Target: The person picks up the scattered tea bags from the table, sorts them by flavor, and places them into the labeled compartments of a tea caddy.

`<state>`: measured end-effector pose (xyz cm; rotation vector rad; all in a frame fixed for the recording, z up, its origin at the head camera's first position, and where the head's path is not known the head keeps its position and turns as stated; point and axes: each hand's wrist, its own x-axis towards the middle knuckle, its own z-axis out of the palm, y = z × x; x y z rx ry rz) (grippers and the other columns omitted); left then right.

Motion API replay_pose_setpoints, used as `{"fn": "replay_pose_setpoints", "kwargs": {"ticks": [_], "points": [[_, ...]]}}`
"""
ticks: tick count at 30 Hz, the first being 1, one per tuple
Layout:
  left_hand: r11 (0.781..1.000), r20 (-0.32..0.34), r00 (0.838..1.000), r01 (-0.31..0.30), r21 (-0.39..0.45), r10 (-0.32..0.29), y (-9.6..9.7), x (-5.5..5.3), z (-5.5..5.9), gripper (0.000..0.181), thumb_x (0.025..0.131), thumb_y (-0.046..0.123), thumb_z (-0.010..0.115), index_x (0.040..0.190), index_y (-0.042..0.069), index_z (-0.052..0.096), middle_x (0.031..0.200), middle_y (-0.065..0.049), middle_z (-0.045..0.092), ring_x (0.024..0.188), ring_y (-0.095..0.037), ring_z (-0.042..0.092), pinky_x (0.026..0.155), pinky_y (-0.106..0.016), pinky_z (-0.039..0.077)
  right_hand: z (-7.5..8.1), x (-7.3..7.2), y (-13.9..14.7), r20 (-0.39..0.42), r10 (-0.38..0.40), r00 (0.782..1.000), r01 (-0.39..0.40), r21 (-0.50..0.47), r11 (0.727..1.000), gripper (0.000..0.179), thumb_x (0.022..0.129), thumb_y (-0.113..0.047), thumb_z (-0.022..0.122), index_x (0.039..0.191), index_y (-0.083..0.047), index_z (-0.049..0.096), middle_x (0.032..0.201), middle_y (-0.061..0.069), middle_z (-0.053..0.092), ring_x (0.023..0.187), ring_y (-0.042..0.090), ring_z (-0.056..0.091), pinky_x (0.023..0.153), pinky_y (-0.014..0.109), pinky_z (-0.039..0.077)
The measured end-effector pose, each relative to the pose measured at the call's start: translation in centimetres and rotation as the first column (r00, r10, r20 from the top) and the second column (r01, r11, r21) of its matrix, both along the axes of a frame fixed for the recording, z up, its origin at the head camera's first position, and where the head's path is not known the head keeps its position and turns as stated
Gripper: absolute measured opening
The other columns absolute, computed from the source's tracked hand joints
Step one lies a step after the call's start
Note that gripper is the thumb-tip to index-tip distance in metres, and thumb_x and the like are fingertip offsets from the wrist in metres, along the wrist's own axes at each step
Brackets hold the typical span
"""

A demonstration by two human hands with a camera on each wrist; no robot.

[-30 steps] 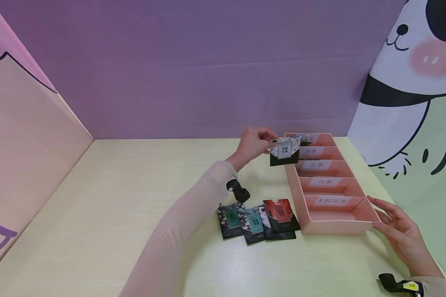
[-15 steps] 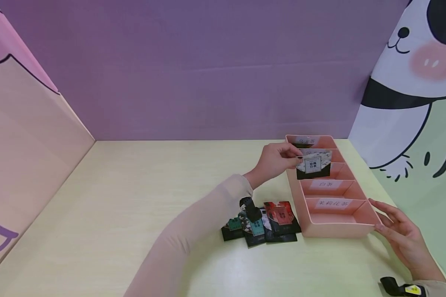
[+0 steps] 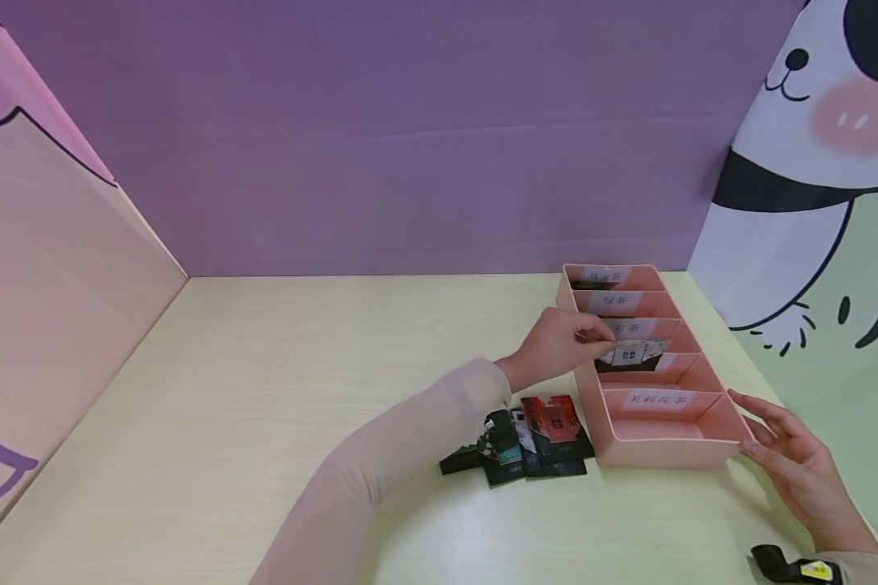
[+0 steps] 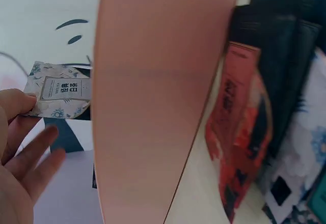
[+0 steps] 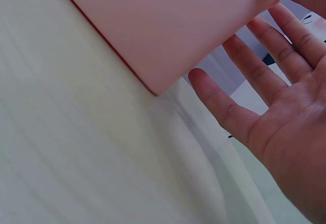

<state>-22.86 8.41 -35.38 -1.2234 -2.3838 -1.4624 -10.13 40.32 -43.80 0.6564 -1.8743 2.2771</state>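
Observation:
In the head view my left hand (image 3: 567, 349) pinches a white-and-black tea sachet (image 3: 632, 354) by its upper left corner. The sachet is partly down in the second compartment from the front of a pink divided box (image 3: 673, 452). From the left wrist, its lower part is hidden behind the box's side wall (image 4: 147, 107); the other fingers of that hand are spread. My right hand (image 3: 797, 467) is at the box's near right corner, thumb against the corner and fingers extended along the right side, as the right wrist view shows too.
Left of the box lie overlapping tea sachets: a red-and-black one (image 3: 556, 426) on top, others with teal labels partly behind my left wrist. A dark sachet (image 3: 593, 286) sits in the rearmost compartment. Paper labels (image 3: 657, 400) mark the dividers. Walls stand behind and at both sides.
My left hand has carried the white-and-black sachet from the box's rear left edge rightward and nearer, then lowered it into a compartment. The right hand has stayed at the corner.

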Motion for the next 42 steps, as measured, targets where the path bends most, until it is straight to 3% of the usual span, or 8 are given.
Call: {"fn": "replay_pose_setpoints", "kwargs": {"ticks": [3, 6, 11, 16, 22, 29, 36, 42], "points": [[0.991, -0.127, 0.992, -0.011, -0.130, -0.006, 0.1, 0.3, -0.2, 0.009, 0.093, 0.013, 0.071, 0.095, 0.010, 0.079, 0.087, 0.004, 0.074, 0.072, 0.002, 0.058, 0.068, -0.010, 0.043, 0.0, 0.0, 0.0, 0.001, -0.018, 1.000, 0.018, 0.014, 1.000, 0.055, 0.096, 0.022, 0.035, 0.146, 0.002, 0.043, 0.144, -0.001, 0.053, 0.125, 0.008, 0.056, 0.091, 0.021, 0.049], [0.967, -0.268, 0.963, -0.031, -0.253, -0.039, 0.3, 0.7, -0.3, 0.011, 0.094, 0.016, 0.069, 0.094, 0.014, 0.080, 0.088, 0.006, 0.074, 0.073, 0.000, 0.058, 0.065, -0.011, 0.041, 0.0, 0.1, 0.0, 0.004, -0.022, 1.000, 0.022, 0.016, 1.000, 0.055, 0.096, 0.023, 0.035, 0.146, 0.002, 0.043, 0.144, -0.001, 0.053, 0.124, 0.008, 0.056, 0.091, 0.021, 0.049], [0.937, -0.445, 0.889, -0.063, -0.345, -0.104, 0.6, 1.1, -0.6, 0.012, 0.094, 0.018, 0.069, 0.093, 0.016, 0.080, 0.089, 0.007, 0.073, 0.086, -0.007, 0.061, 0.074, -0.012, 0.044, 0.0, 0.2, 0.1, 0.023, -0.026, 0.999, 0.026, 0.012, 1.000, 0.055, 0.096, 0.022, 0.035, 0.146, 0.000, 0.044, 0.144, -0.002, 0.053, 0.124, 0.007, 0.056, 0.091, 0.020, 0.050], [0.911, -0.551, 0.823, -0.111, -0.398, -0.141, 0.8, 1.3, -1.0, 0.014, 0.095, 0.021, 0.067, 0.094, 0.021, 0.081, 0.091, 0.010, 0.074, 0.097, -0.010, 0.061, 0.084, -0.023, 0.044, 0.0, 0.2, 0.0, 0.032, -0.022, 0.999, 0.022, 0.009, 1.000, 0.055, 0.097, 0.021, 0.036, 0.147, 0.000, 0.044, 0.144, -0.003, 0.053, 0.124, 0.007, 0.056, 0.091, 0.021, 0.050], [0.874, -0.540, 0.820, -0.111, -0.472, -0.188, 0.7, 1.5, -1.1, 0.018, 0.097, 0.028, 0.064, 0.096, 0.026, 0.082, 0.096, 0.013, 0.074, 0.102, -0.010, 0.058, 0.083, -0.024, 0.041, 0.0, 0.3, 0.0, 0.028, -0.026, 0.999, 0.025, 0.009, 1.000, 0.055, 0.097, 0.022, 0.035, 0.146, 0.000, 0.044, 0.144, -0.002, 0.053, 0.124, 0.007, 0.056, 0.091, 0.021, 0.050], [0.847, -0.564, 0.790, -0.113, -0.519, -0.240, -0.5, 1.5, -0.9, 0.022, 0.100, 0.029, 0.058, 0.101, 0.027, 0.080, 0.103, 0.012, 0.072, 0.109, -0.010, 0.056, 0.089, -0.025, 0.042, -0.2, 0.3, -0.1, -0.023, 0.022, 0.999, -0.023, -0.034, 0.999, 0.054, 0.095, 0.024, 0.033, 0.145, 0.006, 0.042, 0.145, 0.004, 0.053, 0.126, 0.012, 0.056, 0.093, 0.022, 0.049], [0.827, -0.535, 0.808, -0.111, -0.551, -0.249, -2.3, 1.1, 0.2, 0.024, 0.102, 0.029, 0.056, 0.116, 0.023, 0.074, 0.114, 0.007, 0.068, 0.120, -0.016, 0.051, 0.099, -0.034, 0.041, -0.1, 0.5, -0.1, 0.015, -0.030, 0.999, 0.030, 0.015, 0.999, 0.055, 0.096, 0.023, 0.034, 0.146, 0.002, 0.043, 0.144, -0.001, 0.053, 0.124, 0.008, 0.056, 0.091, 0.021, 0.049], [0.766, -0.529, 0.802, -0.148, -0.626, -0.277, -4.1, 1.4, 0.6, 0.032, 0.102, 0.028, 0.056, 0.133, 0.023, 0.063, 0.130, 0.003, 0.059, 0.127, -0.018, 0.046, 0.101, -0.039, 0.040, 0.2, 0.2, -0.2, 0.015, -0.005, 1.000, 0.005, -0.004, 1.000, 0.055, 0.096, 0.022, 0.033, 0.146, 0.002, 0.043, 0.145, 0.000, 0.052, 0.125, 0.009, 0.056, 0.092, 0.021, 0.049]]}}
